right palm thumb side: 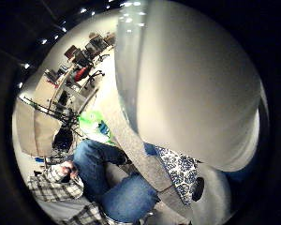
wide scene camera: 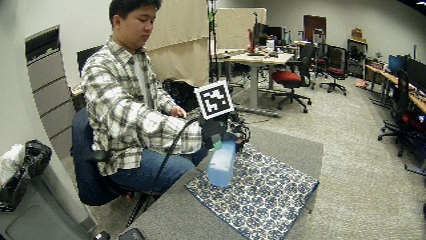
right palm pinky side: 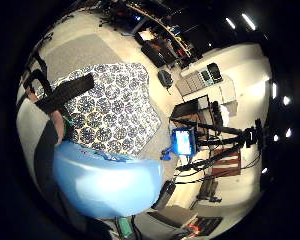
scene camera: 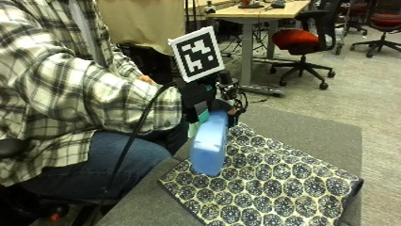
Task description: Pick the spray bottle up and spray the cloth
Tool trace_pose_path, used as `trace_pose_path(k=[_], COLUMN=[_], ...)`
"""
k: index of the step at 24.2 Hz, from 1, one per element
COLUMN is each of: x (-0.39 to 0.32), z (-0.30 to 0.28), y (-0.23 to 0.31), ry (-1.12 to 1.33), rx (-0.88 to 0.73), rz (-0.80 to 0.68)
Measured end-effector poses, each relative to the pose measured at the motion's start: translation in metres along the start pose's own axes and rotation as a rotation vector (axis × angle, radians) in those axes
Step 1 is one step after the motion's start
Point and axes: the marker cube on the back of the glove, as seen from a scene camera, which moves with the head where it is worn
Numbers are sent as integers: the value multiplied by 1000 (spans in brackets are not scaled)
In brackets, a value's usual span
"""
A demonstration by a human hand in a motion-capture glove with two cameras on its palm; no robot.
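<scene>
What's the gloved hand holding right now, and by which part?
The right hand grips the blue spray bottle by its top end, its body hanging over the patterned cloth.

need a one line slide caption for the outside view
Gloved right hand holds a blue spray bottle raised over a patterned cloth on the grey table.

R hand (scene camera: 210, 101) holds spray bottle (scene camera: 208, 143) above cloth (scene camera: 269, 186).
</scene>
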Motion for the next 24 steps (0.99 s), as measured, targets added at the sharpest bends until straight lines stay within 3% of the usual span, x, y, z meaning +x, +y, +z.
trace_pose_path(k=[10,17,24], x=[41,66,58], z=[-35,-47,-51], y=[7,19,17], ry=[-293,-735,-821], rx=[209,385,432], rz=[236,474,464])
